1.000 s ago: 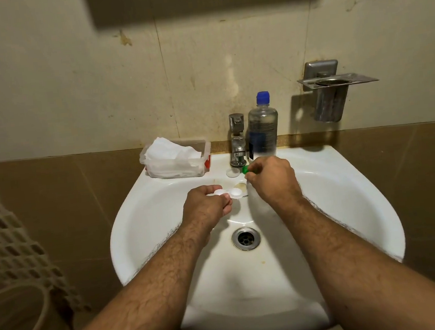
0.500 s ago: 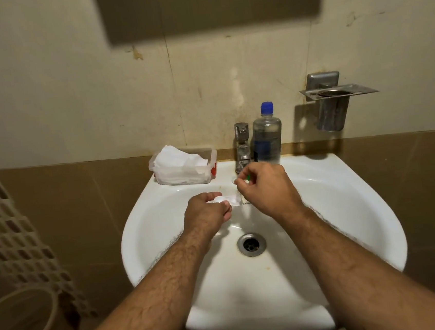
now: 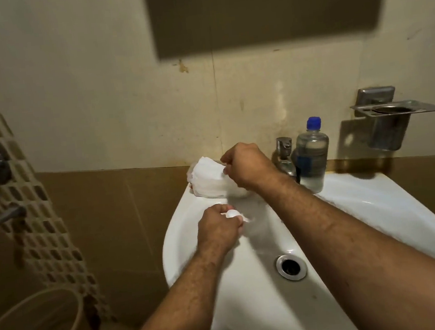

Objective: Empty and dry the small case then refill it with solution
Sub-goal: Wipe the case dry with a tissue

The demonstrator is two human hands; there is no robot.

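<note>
Head view: The left hand (image 3: 217, 228) is closed around the small white case (image 3: 233, 213), holding it over the left side of the sink (image 3: 376, 210) basin, near the rim. The right hand (image 3: 246, 166) reaches to the far left corner of the sink, fingers pinched on the white tissues (image 3: 207, 178) there. The solution bottle (image 3: 312, 155), blue cap on, stands upright just right of the tap (image 3: 284, 155). The drain (image 3: 291, 266) lies nearer.
</note>
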